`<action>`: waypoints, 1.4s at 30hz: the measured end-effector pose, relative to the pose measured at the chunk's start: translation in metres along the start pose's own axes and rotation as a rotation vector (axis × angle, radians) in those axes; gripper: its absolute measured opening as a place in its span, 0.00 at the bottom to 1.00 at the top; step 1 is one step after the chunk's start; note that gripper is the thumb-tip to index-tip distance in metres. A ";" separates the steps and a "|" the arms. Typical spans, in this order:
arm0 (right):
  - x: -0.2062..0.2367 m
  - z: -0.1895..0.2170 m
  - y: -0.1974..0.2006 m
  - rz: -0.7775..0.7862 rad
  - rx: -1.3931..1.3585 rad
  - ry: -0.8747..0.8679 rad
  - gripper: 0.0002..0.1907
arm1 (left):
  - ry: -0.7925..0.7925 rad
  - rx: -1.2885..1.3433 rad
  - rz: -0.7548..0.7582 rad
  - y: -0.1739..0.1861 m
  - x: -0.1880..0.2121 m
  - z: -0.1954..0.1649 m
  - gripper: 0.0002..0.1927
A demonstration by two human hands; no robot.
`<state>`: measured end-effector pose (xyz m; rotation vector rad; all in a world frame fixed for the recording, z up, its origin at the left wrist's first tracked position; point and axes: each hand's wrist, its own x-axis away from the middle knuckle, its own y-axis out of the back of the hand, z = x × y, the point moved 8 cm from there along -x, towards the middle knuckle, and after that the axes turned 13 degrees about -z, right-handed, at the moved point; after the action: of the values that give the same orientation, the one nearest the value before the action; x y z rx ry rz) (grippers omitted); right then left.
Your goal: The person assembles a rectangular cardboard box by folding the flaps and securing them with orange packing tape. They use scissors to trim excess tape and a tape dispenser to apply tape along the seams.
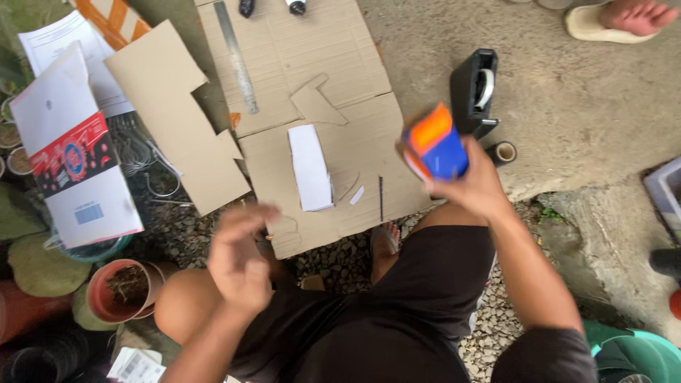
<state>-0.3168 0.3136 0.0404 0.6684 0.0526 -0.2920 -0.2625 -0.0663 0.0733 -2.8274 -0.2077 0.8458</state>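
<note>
Right fingers: my right hand [477,186] wraps its fingers around a small orange-and-blue box [434,143], gripping it from below and holding it up in the air, tilted.
Left fingers: my left hand [240,257] hangs free above my knee, fingers loosely curled and blurred, gripping nothing.
Box position: it sits above the right edge of the flattened cardboard sheet [319,106], just beside the black tape dispenser [474,92].
On the cardboard: a white folded paper piece [311,167] lies near the middle; a metal ruler [236,57] lies along the upper left part; small cardboard offcuts rest around them.
Ground: gravel under my legs, concrete to the right.
Left side: a loose cardboard piece [174,113], a white printed carton [74,159] and a terracotta pot [120,289].
Far corner: another person's sandalled foot [621,20].
</note>
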 end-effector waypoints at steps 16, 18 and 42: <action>0.110 0.121 0.036 0.355 0.247 0.476 0.40 | 0.911 0.282 0.357 -0.082 0.085 -0.007 0.16; 0.113 0.128 0.036 0.365 0.238 0.517 0.40 | 0.981 0.376 0.317 -0.080 0.092 -0.004 0.16; 0.027 0.137 0.011 0.556 0.576 0.571 0.39 | 0.522 -0.132 0.113 -0.022 -0.034 0.009 0.05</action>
<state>-0.2940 0.2303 0.1508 1.2877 0.3309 0.4474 -0.2971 -0.0499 0.0888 -3.0837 -0.0283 0.0908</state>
